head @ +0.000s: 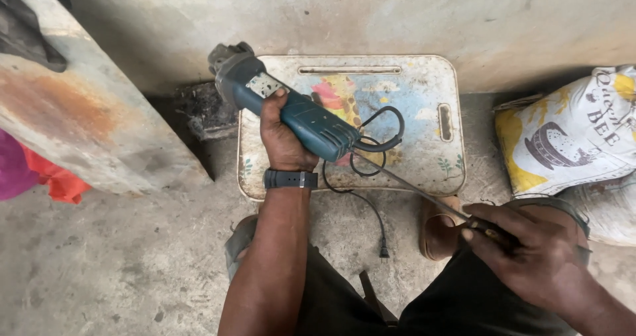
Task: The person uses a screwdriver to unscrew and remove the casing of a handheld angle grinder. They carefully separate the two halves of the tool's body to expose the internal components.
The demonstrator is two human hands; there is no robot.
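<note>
Concrete floor [99, 270], worn stool [424, 91] at twelve o'clock — left hand [283, 137] wrapped around blue angle grinder [291, 111]; right hand [536, 250], at four o'clock, closed on screwdriver [424, 193] — tip at grinder's tail.

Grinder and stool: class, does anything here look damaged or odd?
The stool top is badly worn, its painted picture scraped and stained. The grinder, held in the left hand, has its plug lying loose on the floor, unconnected.

The stool [424, 104] top lay mostly bare right of the grinder [291, 111]. A slab [86, 117] crowded the left, a sack [570, 137] the right; a wall [371, 18] closed off behind.
</note>
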